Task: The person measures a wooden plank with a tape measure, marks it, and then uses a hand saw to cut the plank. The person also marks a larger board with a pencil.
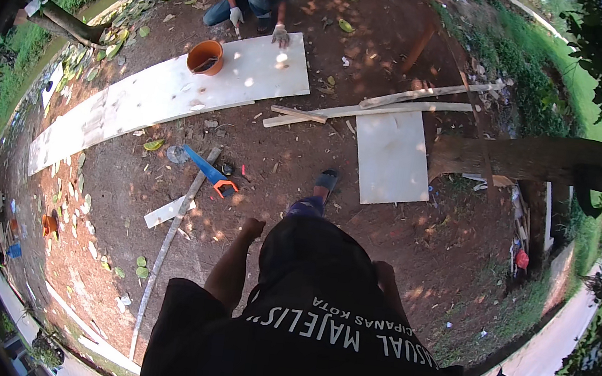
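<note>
My left hand [253, 228] hangs beside my body, small and dark; how its fingers lie cannot be made out, and nothing shows in it. My right hand is hidden behind my black shirt, with only part of the right arm [388, 283] showing. Ahead and left on the soil lies a hand saw [204, 166] with a blue blade and an orange-black handle. It rests across a long thin wooden strip [176, 226]. A short pale board [165, 212] lies under that strip. Neither hand touches these things.
A co-worker in gloves [280, 35] crouches behind a long white panel [156, 93] bearing an orange bucket [205, 57]. Ahead right, a smaller white sheet [393, 161] lies beside wooden battens [399, 108]. A tree trunk [527, 159] stands at right. Dry leaves litter the ground.
</note>
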Motion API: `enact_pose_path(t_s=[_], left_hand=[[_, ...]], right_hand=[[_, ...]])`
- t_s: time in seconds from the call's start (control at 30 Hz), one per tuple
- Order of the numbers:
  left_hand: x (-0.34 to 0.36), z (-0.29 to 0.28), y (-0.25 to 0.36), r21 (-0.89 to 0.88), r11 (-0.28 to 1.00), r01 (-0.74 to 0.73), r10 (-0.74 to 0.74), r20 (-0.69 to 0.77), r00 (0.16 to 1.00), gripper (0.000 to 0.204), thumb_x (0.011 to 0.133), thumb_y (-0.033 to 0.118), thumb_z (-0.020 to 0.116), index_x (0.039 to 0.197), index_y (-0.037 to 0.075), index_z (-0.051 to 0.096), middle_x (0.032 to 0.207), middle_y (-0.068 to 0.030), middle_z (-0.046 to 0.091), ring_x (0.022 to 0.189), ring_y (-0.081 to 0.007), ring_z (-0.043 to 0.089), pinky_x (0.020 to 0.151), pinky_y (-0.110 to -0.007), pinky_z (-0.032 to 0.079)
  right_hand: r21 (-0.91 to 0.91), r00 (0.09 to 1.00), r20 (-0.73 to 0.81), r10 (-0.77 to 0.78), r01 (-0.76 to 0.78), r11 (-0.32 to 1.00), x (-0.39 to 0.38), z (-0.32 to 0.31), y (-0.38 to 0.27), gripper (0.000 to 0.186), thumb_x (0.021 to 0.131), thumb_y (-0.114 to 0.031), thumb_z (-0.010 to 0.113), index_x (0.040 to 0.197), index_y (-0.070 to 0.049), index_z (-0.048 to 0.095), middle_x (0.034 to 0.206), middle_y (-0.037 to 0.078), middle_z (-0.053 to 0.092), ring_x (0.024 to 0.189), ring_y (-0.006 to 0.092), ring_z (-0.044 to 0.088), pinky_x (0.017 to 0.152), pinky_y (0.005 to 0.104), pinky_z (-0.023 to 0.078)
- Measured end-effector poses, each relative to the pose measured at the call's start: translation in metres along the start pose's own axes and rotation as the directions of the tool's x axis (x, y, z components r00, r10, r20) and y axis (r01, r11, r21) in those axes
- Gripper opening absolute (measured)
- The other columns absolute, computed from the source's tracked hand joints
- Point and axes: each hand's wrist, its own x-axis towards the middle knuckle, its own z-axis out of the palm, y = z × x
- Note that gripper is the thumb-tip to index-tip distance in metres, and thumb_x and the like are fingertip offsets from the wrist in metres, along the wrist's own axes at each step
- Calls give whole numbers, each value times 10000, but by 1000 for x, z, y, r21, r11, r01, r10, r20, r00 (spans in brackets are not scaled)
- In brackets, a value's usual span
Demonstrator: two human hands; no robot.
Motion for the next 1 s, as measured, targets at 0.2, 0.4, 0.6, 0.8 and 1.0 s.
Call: enact_pose_path(t_s=[0.2, 0.4, 0.6, 0.8, 1.0], left_hand=[[56, 5, 102, 48, 993, -111, 111, 6, 994, 342, 890, 288, 581, 931, -25, 711, 807, -195, 716, 734, -307, 709, 698, -433, 543], [59, 5, 256, -310, 879, -362, 339, -125, 932, 348, 916, 258, 572, 1005, -57, 692, 868, -168, 713, 793, -263, 695, 744, -387, 535], [32, -8, 298, -415, 887, -204, 140, -180, 974, 330, 918, 240, 596, 1009, -70, 665, 833, -121, 681, 755, -210, 659, 696, -354, 524], [2, 53, 248, -470, 863, 186, -269, -114, 956, 353, 967, 346, 555, 1080, 22, 640, 857, -86, 675, 721, -224, 643, 652, -434, 492], [-38, 209, 282, -405, 800, 443, -390, 209, 897, 622, 947, 487, 612, 1423, 101, 506, 1291, -186, 640, 1169, -306, 622, 934, -615, 467]], right_hand=[[850, 802, -194, 565, -150, 504, 49, -245, 8, 453, 964, -298, 592, 1370, -101, 554, 1098, 43, 660, 1002, 188, 664, 714, 337, 509], [957, 586, -270, 764, 75, 280, 33, -364, -24, 460, 947, -309, 588, 1364, -117, 555, 1125, 41, 640, 1041, 187, 644, 768, 328, 485], [971, 419, -227, 879, 168, 171, 62, -389, 32, 482, 949, -323, 605, 1375, -104, 550, 1237, 97, 619, 1102, 254, 620, 794, 349, 507], [878, 327, -433, 840, 365, 311, 54, -476, 140, 549, 1031, -356, 484, 1494, -77, 386, 1409, 125, 518, 1274, 319, 545, 1007, 484, 467], [684, -88, -564, 821, 507, 524, -2, -594, 219, 557, 1020, -358, 500, 1486, -65, 414, 1361, 182, 551, 1184, 332, 597, 865, 467, 560]])
